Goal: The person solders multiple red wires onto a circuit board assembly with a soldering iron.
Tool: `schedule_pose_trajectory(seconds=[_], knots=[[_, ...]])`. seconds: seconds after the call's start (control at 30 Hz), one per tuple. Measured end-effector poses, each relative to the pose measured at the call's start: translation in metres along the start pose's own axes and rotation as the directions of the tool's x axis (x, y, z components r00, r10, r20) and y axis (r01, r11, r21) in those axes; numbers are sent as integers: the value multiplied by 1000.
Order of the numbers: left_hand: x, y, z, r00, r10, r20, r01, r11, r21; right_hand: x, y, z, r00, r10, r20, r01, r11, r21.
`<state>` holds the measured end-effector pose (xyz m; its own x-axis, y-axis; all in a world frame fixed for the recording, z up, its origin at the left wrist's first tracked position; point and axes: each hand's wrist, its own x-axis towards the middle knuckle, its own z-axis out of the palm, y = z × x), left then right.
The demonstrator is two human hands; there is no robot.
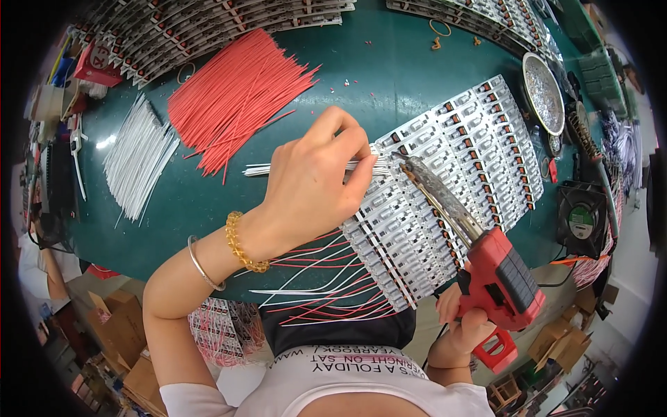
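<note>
My left hand (309,177) pinches a small bundle of white wires (258,169), their tips at the upper left edge of a panel of small circuit boards (479,149). In my right hand (460,328) is a red soldering gun (501,274), its long metal tip slanting up and left across the panel, close to the wire ends. Whether the tip touches a board cannot be made out. Red and white wires (326,299) trail from the panel's lower left edge toward my lap.
Cut red wires (236,97) and white wires (135,160) lie in piles on the green table (208,240). More board panels (194,31) are stacked at the back. A metal dish (543,94), a coiled stand (585,132) and a small black fan (582,219) line the right side.
</note>
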<state>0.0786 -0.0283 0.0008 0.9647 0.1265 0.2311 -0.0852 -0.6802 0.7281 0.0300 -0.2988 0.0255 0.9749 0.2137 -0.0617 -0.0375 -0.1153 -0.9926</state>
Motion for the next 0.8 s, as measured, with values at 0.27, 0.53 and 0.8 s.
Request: schedule_pose_trajectory(seconds=[0.27, 0.53, 0.8], knots=[[0, 0, 5, 999, 20, -37, -20, 1000, -1, -2, 8, -9, 997, 78, 9, -78, 996, -36], [0, -1, 5, 999, 22, -43, -22, 1000, 5, -1, 4, -5, 996, 82, 43, -81, 996, -24], [1, 0, 5, 999, 37, -35, -36, 999, 17, -2, -2, -2, 996, 64, 62, -64, 998, 2]])
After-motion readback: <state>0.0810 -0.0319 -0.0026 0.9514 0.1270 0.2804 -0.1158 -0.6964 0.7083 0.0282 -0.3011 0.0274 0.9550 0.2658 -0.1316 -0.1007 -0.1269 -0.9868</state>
